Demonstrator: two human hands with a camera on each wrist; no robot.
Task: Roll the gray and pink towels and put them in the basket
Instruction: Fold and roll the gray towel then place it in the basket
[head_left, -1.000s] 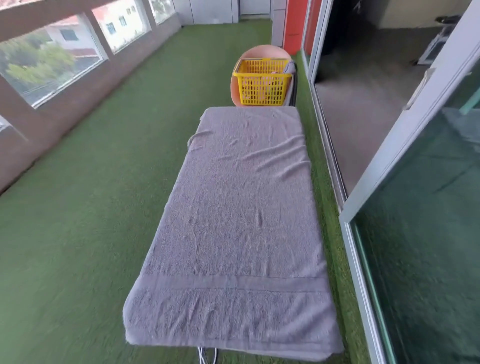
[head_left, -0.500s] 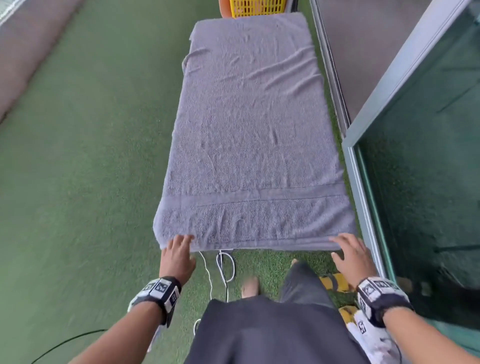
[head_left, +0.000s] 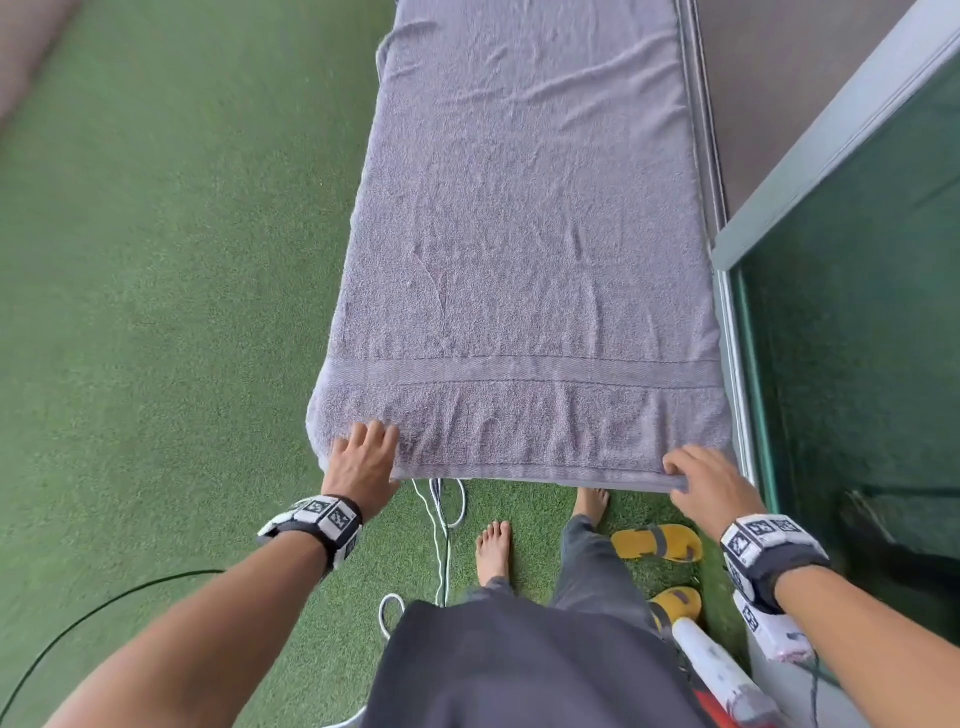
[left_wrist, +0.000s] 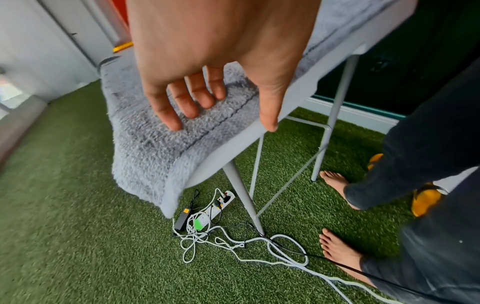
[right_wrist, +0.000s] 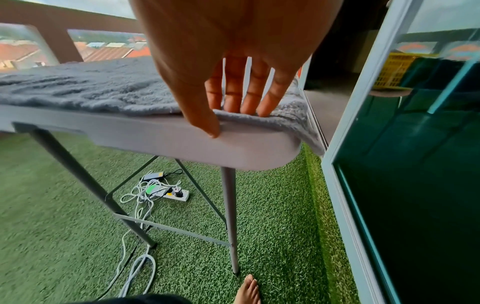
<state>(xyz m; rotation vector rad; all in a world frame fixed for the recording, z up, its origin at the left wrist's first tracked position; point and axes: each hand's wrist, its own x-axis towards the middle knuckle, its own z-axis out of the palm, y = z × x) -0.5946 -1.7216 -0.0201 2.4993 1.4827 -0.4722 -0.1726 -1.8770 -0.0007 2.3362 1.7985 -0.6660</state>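
A gray towel (head_left: 519, 234) lies spread flat over a long gray table (right_wrist: 155, 139). My left hand (head_left: 366, 444) is at its near left corner, with straight fingers (left_wrist: 182, 107) resting on the pile and the thumb hanging over the table edge. At the near right corner my right hand (head_left: 693, 467) lays straight fingers (right_wrist: 246, 96) on the hem, and its thumb lies against the table's front edge. Neither hand has lifted the towel. The yellow basket (right_wrist: 394, 67) shows only as a reflection in the glass. No pink towel is in view.
A glass sliding door (head_left: 857, 364) and its frame run close along the table's right side. A power strip with tangled white cables (left_wrist: 207, 209) lies on the green turf under the table. Yellow sandals (head_left: 657, 543) sit beside my bare feet.
The view has tilted down from the basket to the towel's near end. Both hands came into view and reached the near corners. The left fingers have slid onto the towel.
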